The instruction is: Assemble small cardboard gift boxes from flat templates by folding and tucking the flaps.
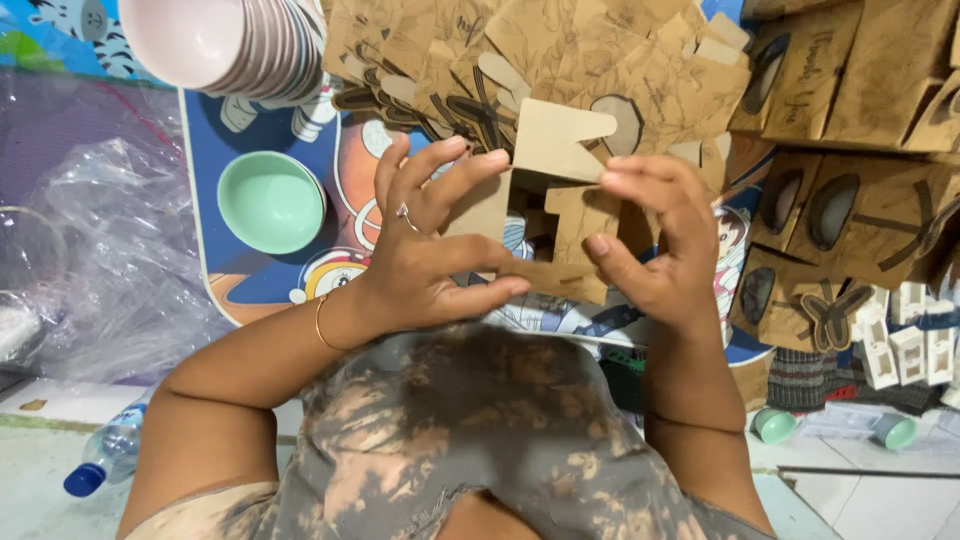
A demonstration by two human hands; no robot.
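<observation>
Cartoon-print mat (230, 260) | both hands, left (425, 245) and right (650, 245), pinching brown cardboard box blank (545, 215) | mint bowl (270, 200) left

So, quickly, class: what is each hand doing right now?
Left hand: closed on the flat brown cardboard box blank.
Right hand: gripping the same blank.

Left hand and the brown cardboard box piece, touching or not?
Touching. The head view shows the left hand with its thumb and fingertips pressed against the cardboard box piece; the right hand grips its other side.
</observation>
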